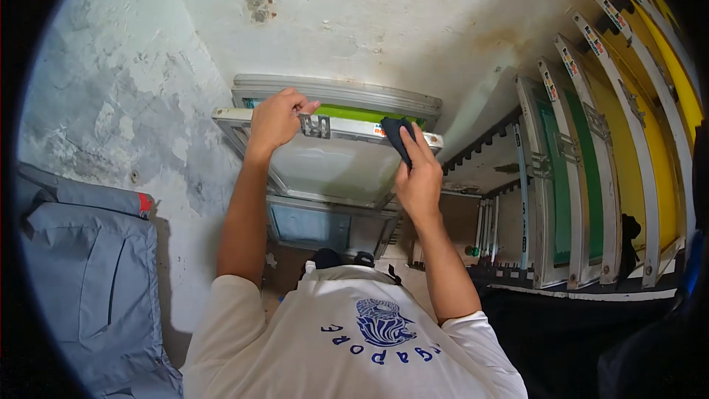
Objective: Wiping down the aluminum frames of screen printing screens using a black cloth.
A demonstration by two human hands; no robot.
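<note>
While your left hand [277, 120] grips the upper edge of a metal-rimmed frame [332, 166] near its left end, your right hand [421, 177] is closed around a dark cloth [396, 140], pressed to that edge near its right end. The frame is straight ahead of you, its pale panel facing you. A slotted metal bracket [315, 126] sits on the edge, just beside your left fingers; the left corner juts past that hand. Just beyond, another frame [340, 83] stands close to the stained far wall [332, 22], leaving only a narrow gap. Below, nearer you, is a lower frame [310, 225]. On your right, well apart from your hand, a row of upright frames [607, 199] curves outward. On your left, a gray garment [96, 251] stands well clear of the frame.
</note>
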